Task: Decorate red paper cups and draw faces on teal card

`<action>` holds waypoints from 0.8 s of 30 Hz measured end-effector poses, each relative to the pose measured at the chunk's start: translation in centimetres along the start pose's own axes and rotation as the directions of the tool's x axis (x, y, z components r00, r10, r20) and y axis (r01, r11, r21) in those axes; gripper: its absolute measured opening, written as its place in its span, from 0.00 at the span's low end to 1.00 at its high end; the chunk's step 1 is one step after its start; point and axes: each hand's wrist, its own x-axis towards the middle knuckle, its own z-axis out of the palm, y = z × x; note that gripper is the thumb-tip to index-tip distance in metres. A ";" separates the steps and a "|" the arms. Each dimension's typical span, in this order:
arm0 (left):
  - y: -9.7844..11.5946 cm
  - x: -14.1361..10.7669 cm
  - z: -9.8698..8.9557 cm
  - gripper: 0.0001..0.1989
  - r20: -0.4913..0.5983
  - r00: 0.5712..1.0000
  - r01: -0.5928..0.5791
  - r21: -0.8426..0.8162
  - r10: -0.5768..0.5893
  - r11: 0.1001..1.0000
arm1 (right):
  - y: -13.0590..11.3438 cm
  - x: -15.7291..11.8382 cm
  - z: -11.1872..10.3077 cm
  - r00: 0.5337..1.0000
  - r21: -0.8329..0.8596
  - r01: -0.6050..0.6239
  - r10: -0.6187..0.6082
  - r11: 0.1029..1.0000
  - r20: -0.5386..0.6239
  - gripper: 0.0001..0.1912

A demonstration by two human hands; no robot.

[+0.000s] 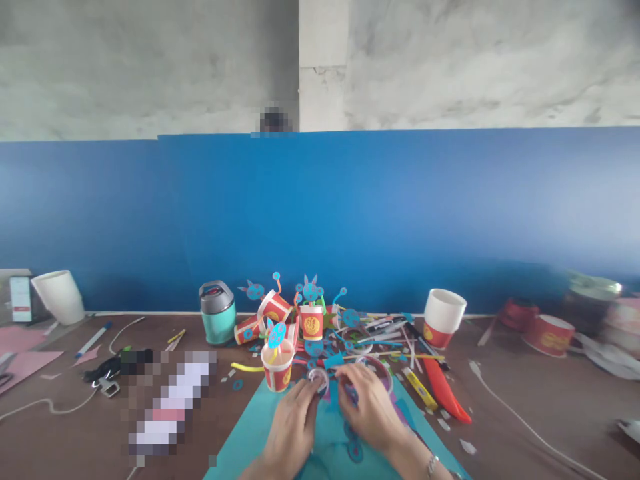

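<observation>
- From where I stand, the left hand point(293, 420) has thumb and fingers closed on a small clear ring point(318, 377), perhaps a tape roll, over the far edge of the teal sheet point(250, 437).
- The right hand point(369, 403) is just beside it, fingertips drawn close together; I can't tell whether they pinch anything.
- The ring's opening faces upward; being round, it shows no clear long axis.
- Nearest on the left, a red-and-white paper cup point(277, 377) stands upright, a blue cut-out figure point(277, 335) rising from its mouth.
- More decorated cups point(275, 307) crowd behind, some tilted; their insides are hidden.
- The teal flask point(218, 323) has its lid on; the white-and-red cup point(445, 313) on the right hides its contents.
- Fingers cover part of the ring, both forearms run out of view, and a pixelated patch masks the table's left side.
</observation>
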 end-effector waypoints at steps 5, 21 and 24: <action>1.0 0.7 -0.1 0.07 0.130 0.911 0.408 -0.420 -0.391 0.811 | 3.4 -0.7 -0.6 0.969 -0.357 -0.240 0.246 0.903 -0.029 0.08; 2.6 3.1 1.4 0.20 0.073 0.927 0.369 -0.344 -0.368 0.863 | 2.2 -1.4 1.9 0.995 -0.027 -0.090 0.089 0.996 -0.055 0.07; 2.7 2.6 2.4 0.22 0.061 0.972 0.235 -0.164 -0.228 0.958 | 2.5 -1.6 2.2 0.996 -0.030 -0.058 0.056 0.998 -0.064 0.07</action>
